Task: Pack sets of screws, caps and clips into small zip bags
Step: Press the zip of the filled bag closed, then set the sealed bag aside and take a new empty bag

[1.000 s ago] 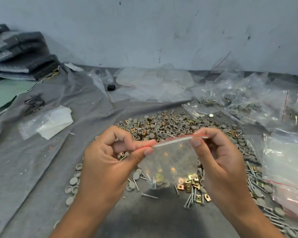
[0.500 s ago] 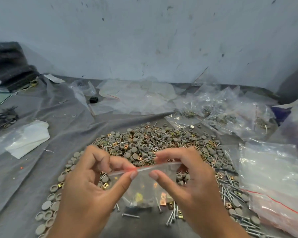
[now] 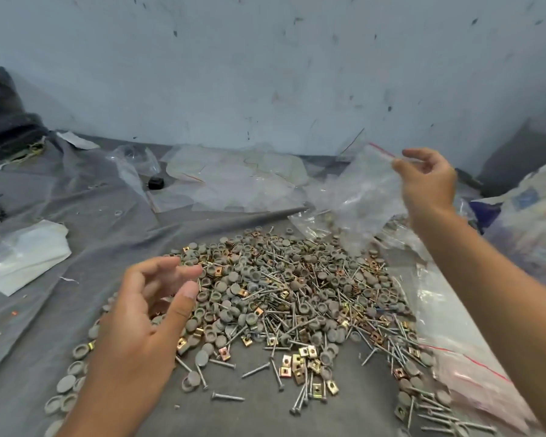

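Note:
A heap of grey caps, silver screws and brass clips (image 3: 297, 294) lies on the grey cloth (image 3: 76, 209). My left hand (image 3: 145, 316) hovers over the heap's left edge with its fingers loosely curled and holds nothing. My right hand (image 3: 429, 181) is raised at the far right and pinches the red-lined top corner of a small clear zip bag (image 3: 360, 190). The bag hangs blurred above the heap's far right edge, and its contents are hard to make out.
Clear plastic bags (image 3: 234, 178) lie by the wall, with a small black object (image 3: 156, 182) beside them. A stack of zip bags (image 3: 448, 326) runs along the right. A white-filled bag (image 3: 22, 257) is at left, and dark folded fabric (image 3: 4, 121) at far left.
Both hands were pinching the bag's top over the heap. Now my left hand has let go, and my right hand has carried the bag up and away to the far right.

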The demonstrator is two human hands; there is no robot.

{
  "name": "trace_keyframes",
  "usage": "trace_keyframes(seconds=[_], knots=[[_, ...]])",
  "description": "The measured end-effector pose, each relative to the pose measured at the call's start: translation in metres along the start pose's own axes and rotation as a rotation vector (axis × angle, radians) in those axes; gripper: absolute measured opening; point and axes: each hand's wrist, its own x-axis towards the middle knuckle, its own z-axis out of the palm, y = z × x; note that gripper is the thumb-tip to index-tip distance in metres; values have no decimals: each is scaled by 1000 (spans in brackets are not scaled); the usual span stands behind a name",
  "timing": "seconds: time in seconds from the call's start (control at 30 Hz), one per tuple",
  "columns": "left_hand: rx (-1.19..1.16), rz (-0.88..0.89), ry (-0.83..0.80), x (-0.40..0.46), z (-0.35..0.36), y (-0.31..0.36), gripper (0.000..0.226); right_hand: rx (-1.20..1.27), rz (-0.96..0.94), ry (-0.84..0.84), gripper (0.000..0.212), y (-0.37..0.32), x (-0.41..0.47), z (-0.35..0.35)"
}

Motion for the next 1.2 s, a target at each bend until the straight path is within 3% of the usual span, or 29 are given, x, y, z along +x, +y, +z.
trace_keyframes(seconds=[0.13, 0.23, 0.3, 0.37, 0.43, 0.5, 0.57, 0.67, 0.8, 0.87, 0.93, 1.0, 1.1, 1.2], knots=[[114, -22, -7, -1, 2, -1, 36, -196, 170, -5, 25, 32, 39, -9], [149, -24, 0, -3, 5, 3, 31, -489, 318, 129, 38, 46, 31, -30], [156, -29, 14, -3, 5, 5, 25, -675, 220, 162, 36, 45, 6, -35], [171, -34, 23, -3, 6, 5, 25, -637, -8, -44, 28, 46, -32, -28], [182, -41, 19, -4, 9, 7, 29, -574, -121, -447, 20, 40, -84, -15], [208, -47, 1, -4, 10, 8, 30, -683, -190, -814, 14, 32, -132, -3], [245, -43, -19, -7, 8, 7, 30, -754, -226, -952, 13, 28, -162, -1], [270, -33, -45, -9, 7, 5, 43, -823, -186, -782, 16, 34, -166, -36], [261, -22, -60, -6, 7, 8, 67, -1179, -93, -437, 34, 46, -141, -132], [261, -20, -57, -5, 8, 9, 68, -1347, 47, -447, 47, 55, -132, -172], [279, -6, -55, -5, 10, 8, 60, -1356, 167, -508, 32, 63, -133, -192], [293, -3, -64, -6, 12, 4, 44, -1295, 137, -504, 6, 71, -136, -202], [338, 6, -91, -7, 13, -1, 36, -1221, 54, -379, 26, 70, -132, -206], [369, 23, -104, -8, 13, -3, 35, -1074, 12, -470, 14, 58, -133, -201]])
